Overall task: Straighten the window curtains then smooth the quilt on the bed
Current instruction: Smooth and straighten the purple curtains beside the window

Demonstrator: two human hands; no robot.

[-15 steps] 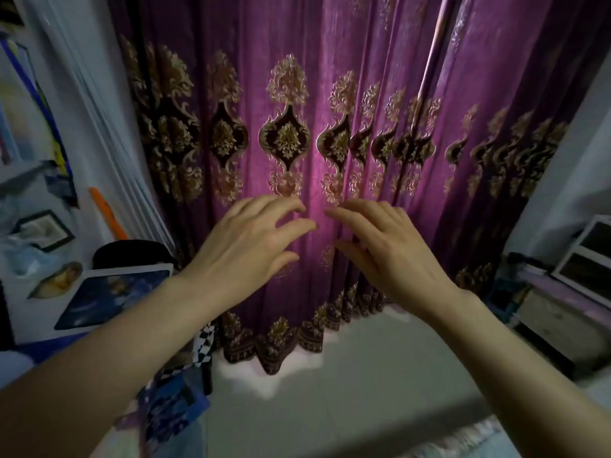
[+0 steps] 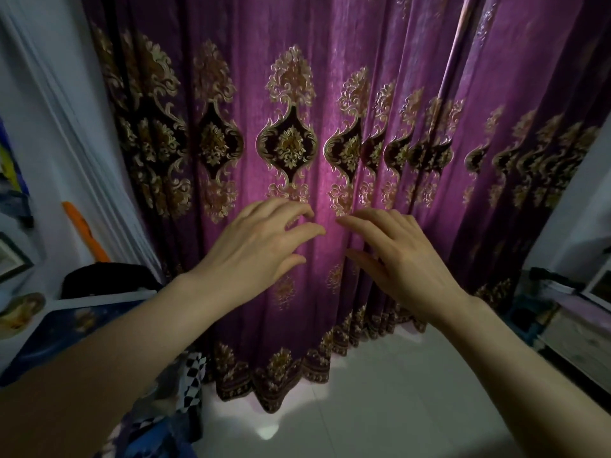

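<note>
Purple gold-patterned window curtains (image 2: 330, 94) fill mid-frame; left hand (image 2: 254, 249) and right hand (image 2: 401, 259), fingers spread, hold nothing; straightening step; next, gather the folds.

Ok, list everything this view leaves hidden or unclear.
- Head view: the top of the purple curtain and its rail, cut off by the upper edge.
- Head view: the window, hidden behind the curtain.
- Head view: whether the left hand and right hand touch the fabric; the fingers themselves hide any contact.
- Head view: the framed picture, cut by the left edge and dim.
</note>
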